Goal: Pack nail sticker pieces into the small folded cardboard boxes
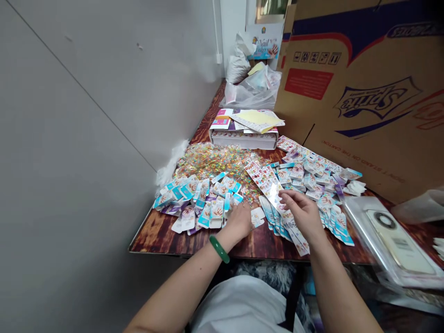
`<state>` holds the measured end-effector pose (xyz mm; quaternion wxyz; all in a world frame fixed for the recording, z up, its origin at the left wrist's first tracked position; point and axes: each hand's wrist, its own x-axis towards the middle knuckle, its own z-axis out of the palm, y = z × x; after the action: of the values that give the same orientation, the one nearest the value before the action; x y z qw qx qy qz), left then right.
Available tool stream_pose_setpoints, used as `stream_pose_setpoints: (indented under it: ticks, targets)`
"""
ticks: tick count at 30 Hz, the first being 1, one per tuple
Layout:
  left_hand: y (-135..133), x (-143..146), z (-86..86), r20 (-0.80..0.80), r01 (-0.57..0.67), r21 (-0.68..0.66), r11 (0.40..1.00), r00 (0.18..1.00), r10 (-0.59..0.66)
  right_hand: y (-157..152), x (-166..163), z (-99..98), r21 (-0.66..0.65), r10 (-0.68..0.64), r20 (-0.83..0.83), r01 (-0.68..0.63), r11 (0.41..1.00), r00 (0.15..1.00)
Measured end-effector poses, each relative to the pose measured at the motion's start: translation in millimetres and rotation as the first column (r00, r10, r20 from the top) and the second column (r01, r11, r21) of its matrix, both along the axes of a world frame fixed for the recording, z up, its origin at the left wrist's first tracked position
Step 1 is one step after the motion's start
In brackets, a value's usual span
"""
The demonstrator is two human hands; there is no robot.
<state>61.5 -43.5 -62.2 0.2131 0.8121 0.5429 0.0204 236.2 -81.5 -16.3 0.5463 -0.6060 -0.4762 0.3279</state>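
Observation:
My left hand (239, 219), with a green bangle (219, 249) on the wrist, reaches down at the front edge of the clear packets of colourful bits (215, 159). Its fingers are curled and partly hidden, so what they hold cannot be made out. Beside it lies a small white carton (257, 216). My right hand (302, 213) pinches the edge of a glossy sticker sheet (274, 193) between thumb and fingers. Under this hand are printed sticker strips (294, 233) and flat blue-and-white cartons (272, 217). Small filled-out boxes (217, 210) are heaped left of my left hand.
More small boxes (308, 171) are piled on the right. Behind the packets stands an open box of sticker sheets (244, 138). A large cardboard carton (347, 106) borders the right side, a grey wall (86, 138) the left. A phone (398, 240) lies at the right front.

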Motion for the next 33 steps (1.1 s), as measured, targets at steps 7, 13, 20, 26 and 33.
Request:
stream_pose_setpoints:
  ticks: [7,13,20,26,33]
  targets:
    - [2,-11,9.2,0.078,0.02,0.022,1.0,0.997,-0.022,2,-5,-6.1,-0.051,0.036,0.058,-0.033,0.998,0.998]
    - [8,-41,22.8,0.548,0.151,-0.181,0.972,0.836,-0.028,-4,-25,-7.9,-0.198,0.369,0.115,-0.343,0.918,0.922]
    - [-20,-47,24.5,0.39,-0.02,0.3,0.954,0.915,-0.104,3,-56,-13.1,-0.182,0.295,0.096,-0.275,0.944,0.951]
    - [-30,-49,31.4,0.31,0.091,0.393,0.915,0.924,-0.225,8,-61,-3.5,-0.164,0.337,0.264,-0.302,0.939,0.904]
    - [-30,-47,42.2,0.468,-0.152,0.224,0.963,0.883,0.031,8,-69,7.0,-0.084,0.281,0.192,-0.269,0.959,0.94]
